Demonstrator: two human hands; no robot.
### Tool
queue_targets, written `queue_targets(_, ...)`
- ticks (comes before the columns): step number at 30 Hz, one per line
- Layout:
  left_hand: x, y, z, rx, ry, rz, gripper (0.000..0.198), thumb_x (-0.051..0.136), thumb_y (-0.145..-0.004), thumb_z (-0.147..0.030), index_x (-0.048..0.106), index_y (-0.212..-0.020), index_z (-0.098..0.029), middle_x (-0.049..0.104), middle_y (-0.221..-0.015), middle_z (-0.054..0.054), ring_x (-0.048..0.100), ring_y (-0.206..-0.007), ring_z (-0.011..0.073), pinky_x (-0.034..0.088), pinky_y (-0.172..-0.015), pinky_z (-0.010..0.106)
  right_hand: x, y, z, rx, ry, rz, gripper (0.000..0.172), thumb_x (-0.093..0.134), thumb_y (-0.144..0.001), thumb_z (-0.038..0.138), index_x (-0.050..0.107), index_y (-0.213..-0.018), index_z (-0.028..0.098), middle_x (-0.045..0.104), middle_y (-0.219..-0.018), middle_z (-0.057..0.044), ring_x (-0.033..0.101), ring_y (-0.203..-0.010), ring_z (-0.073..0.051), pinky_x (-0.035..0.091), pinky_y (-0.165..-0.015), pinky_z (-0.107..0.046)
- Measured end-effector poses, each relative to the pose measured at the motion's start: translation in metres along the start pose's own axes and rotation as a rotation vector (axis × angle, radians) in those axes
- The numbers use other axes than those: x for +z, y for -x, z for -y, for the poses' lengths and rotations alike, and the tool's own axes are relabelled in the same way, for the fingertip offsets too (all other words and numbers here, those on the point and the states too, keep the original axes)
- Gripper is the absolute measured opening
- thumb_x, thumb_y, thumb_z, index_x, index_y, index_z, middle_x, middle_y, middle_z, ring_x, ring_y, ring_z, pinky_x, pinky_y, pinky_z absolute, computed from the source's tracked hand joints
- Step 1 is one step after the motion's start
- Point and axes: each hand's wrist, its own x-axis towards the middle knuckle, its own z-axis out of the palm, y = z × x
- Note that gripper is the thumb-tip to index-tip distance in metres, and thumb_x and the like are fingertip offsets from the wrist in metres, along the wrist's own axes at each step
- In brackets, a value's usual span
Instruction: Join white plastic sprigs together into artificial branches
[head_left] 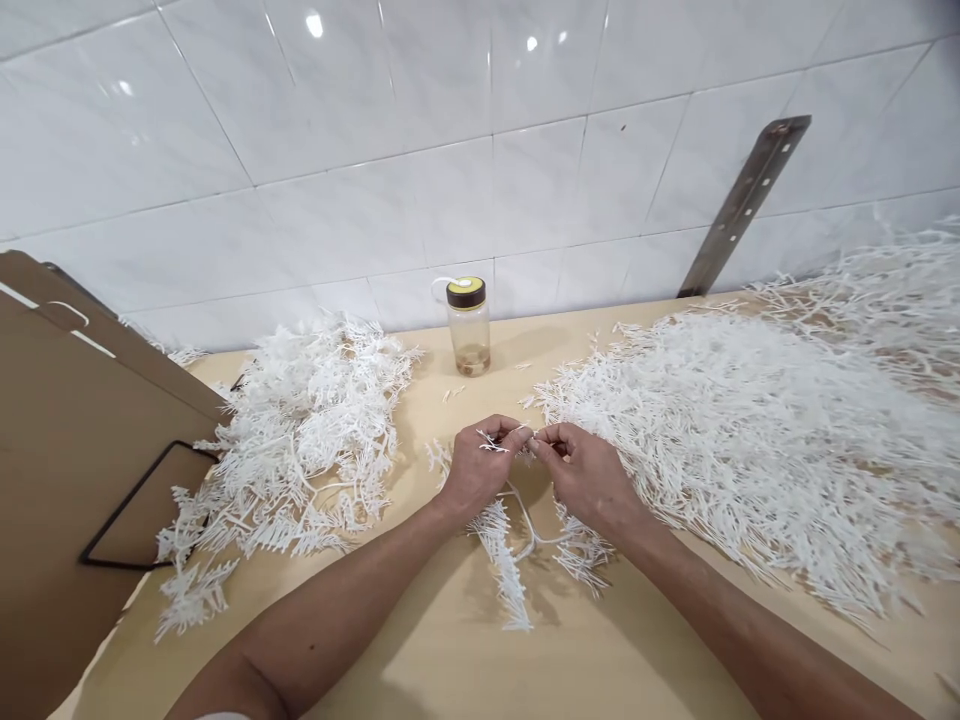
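Note:
At the middle of the table [480, 660], my left hand [484, 462] and my right hand [589, 470] meet at the fingertips, both pinching a white branched plastic piece [507, 570]. Its feathery sprigs and thin stems hang below my hands. Small white tips poke out between the fingers of my left hand. The exact spot where the fingertips grip is small and partly hidden. To the left lies a pile of white sprigs [300, 440]; a larger pile of loose white sprigs [765, 440] spreads on the right, close to my right hand.
A clear jar [469, 335] with a dark and yellow lid stands behind my hands. Small white scraps lie near it. A cardboard box [82, 450] with a black wire frame [124, 520] is at the left. A metal bracket [742, 210] leans against the tiled wall [420, 200].

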Motion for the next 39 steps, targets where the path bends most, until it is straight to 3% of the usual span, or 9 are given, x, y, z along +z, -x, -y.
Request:
queue_targets(9, 0.0, 0.001, 0.009, 0.108, -0.207, 0.046, 0.016, 0.057, -0.089, -0.028, 0.064, -0.079, -0.017, 0.063, -0.069, -0.001, 0.054, -0.065, 0.0128, 0.043, -0.066, 0.025, -0.001, -0.002, -0.002, -0.164, 0.193, 0.078, 0.025, 0.043, -0.091, 0.031, 0.047, -0.069, 0.021, 0.055, -0.068, -0.001, 0.046, -0.062, -0.016, 0.033, -0.056, -0.029)
queue_targets(16, -0.001, 0.0, 0.013, 0.548, -0.426, 0.042, 0.014, 0.052, -0.094, -0.021, 0.061, -0.084, -0.018, 0.063, -0.079, 0.003, 0.058, -0.074, 0.0145, 0.044, -0.07, 0.026, -0.013, 0.004, 0.003, -0.104, 0.119, 0.178, 0.027, 0.044, -0.09, 0.034, 0.045, -0.067, 0.021, 0.046, -0.063, 0.002, 0.041, -0.06, -0.015, 0.03, -0.056, -0.028)
queue_targets(19, -0.002, 0.0, 0.013, 0.624, -0.451, 0.057, 0.014, 0.05, -0.095, -0.02, 0.06, -0.086, -0.018, 0.061, -0.079, 0.003, 0.056, -0.073, 0.0143, 0.043, -0.068, 0.026, -0.016, 0.004, 0.002, -0.05, -0.019, 0.202, 0.027, 0.047, -0.088, 0.038, 0.048, -0.068, 0.021, 0.042, -0.059, 0.003, 0.039, -0.055, -0.013, 0.028, -0.053, -0.027)
queue_targets(21, -0.003, 0.001, 0.012, 0.627, -0.455, 0.054, 0.015, 0.05, -0.095, -0.02, 0.06, -0.085, -0.018, 0.06, -0.079, 0.004, 0.055, -0.073, 0.0144, 0.042, -0.067, 0.026, -0.018, 0.001, 0.001, -0.022, -0.079, 0.14, 0.027, 0.048, -0.087, 0.04, 0.05, -0.069, 0.02, 0.042, -0.058, 0.004, 0.039, -0.054, -0.013, 0.029, -0.052, -0.027)
queue_targets(24, -0.003, 0.002, 0.011, 0.499, -0.396, 0.0, 0.016, 0.053, -0.094, -0.025, 0.06, -0.081, -0.018, 0.06, -0.076, 0.002, 0.054, -0.071, 0.0143, 0.042, -0.068, 0.026, -0.024, -0.005, -0.001, -0.018, -0.019, -0.049, 0.026, 0.049, -0.085, 0.04, 0.053, -0.069, 0.02, 0.048, -0.059, 0.002, 0.043, -0.056, -0.015, 0.032, -0.054, -0.028)
queue_targets(28, -0.005, -0.002, 0.007, 0.146, -0.187, -0.074, 0.024, 0.063, -0.087, -0.037, 0.064, -0.074, -0.017, 0.059, -0.069, 0.0, 0.051, -0.065, 0.013, 0.04, -0.065, 0.025, -0.037, -0.013, -0.005, -0.054, 0.054, -0.199, 0.025, 0.051, -0.085, 0.041, 0.058, -0.074, 0.02, 0.055, -0.061, 0.0, 0.048, -0.057, -0.016, 0.036, -0.057, -0.029)
queue_targets(34, -0.008, -0.007, 0.0, -0.191, 0.184, 0.022, 0.039, 0.075, -0.073, -0.052, 0.06, -0.068, -0.015, 0.039, -0.053, -0.007, 0.029, -0.047, 0.0056, 0.023, -0.046, 0.022, -0.053, -0.018, -0.012, -0.079, 0.114, -0.456, 0.017, 0.058, -0.084, 0.037, 0.058, -0.081, 0.02, 0.06, -0.062, -0.001, 0.053, -0.055, -0.016, 0.041, -0.059, -0.03)
queue_targets(36, -0.007, -0.007, -0.002, -0.26, 0.259, 0.057, 0.043, 0.077, -0.07, -0.054, 0.059, -0.069, -0.015, 0.036, -0.052, -0.008, 0.024, -0.044, 0.0041, 0.016, -0.043, 0.021, -0.052, -0.016, -0.01, -0.112, 0.135, -0.458, 0.015, 0.056, -0.085, 0.032, 0.062, -0.089, 0.019, 0.063, -0.067, -0.003, 0.054, -0.055, -0.016, 0.042, -0.058, -0.03)
queue_targets(39, -0.006, -0.005, -0.004, -0.305, 0.284, 0.085, 0.044, 0.079, -0.068, -0.054, 0.059, -0.07, -0.016, 0.036, -0.048, -0.009, 0.023, -0.041, 0.0035, 0.011, -0.041, 0.02, -0.042, -0.008, -0.003, -0.155, 0.1, -0.285, 0.024, 0.051, -0.088, 0.032, 0.066, -0.1, 0.018, 0.067, -0.078, -0.006, 0.056, -0.056, -0.017, 0.043, -0.054, -0.029)
